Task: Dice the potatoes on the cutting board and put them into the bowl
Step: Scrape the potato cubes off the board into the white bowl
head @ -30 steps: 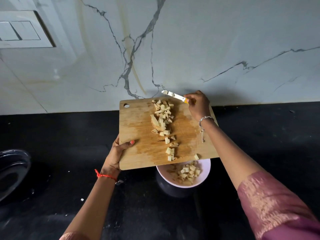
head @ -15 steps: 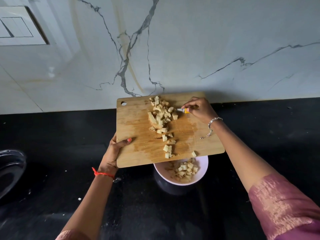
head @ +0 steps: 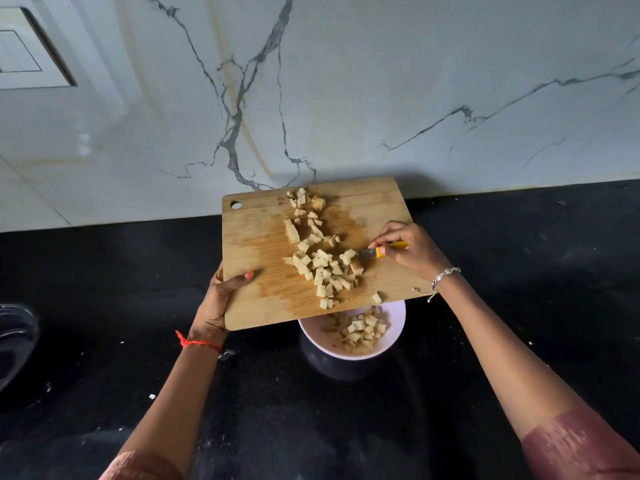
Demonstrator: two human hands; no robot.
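Observation:
My left hand (head: 216,303) grips the near left edge of the wooden cutting board (head: 256,237), thumb on top, holding it tilted over the pale bowl (head: 394,344). Several diced potato pieces (head: 322,265) lie in a loose line down the board, some at its lower edge above the bowl. Other potato cubes (head: 360,329) lie inside the bowl. My right hand (head: 410,247) holds a knife (head: 379,251) by its yellow handle; the blade lies against the right side of the pile, mostly hidden by the cubes.
The black countertop (head: 519,271) runs under everything, with white crumbs scattered near the front. A marble backsplash (head: 346,98) rises behind the board. A dark round vessel (head: 14,344) sits at the left edge. A white switch plate (head: 24,53) is at the upper left.
My right hand has brought the knife down from the board's far edge to the middle, sweeping the cubes toward the bowl. The pile has slid lower on the board.

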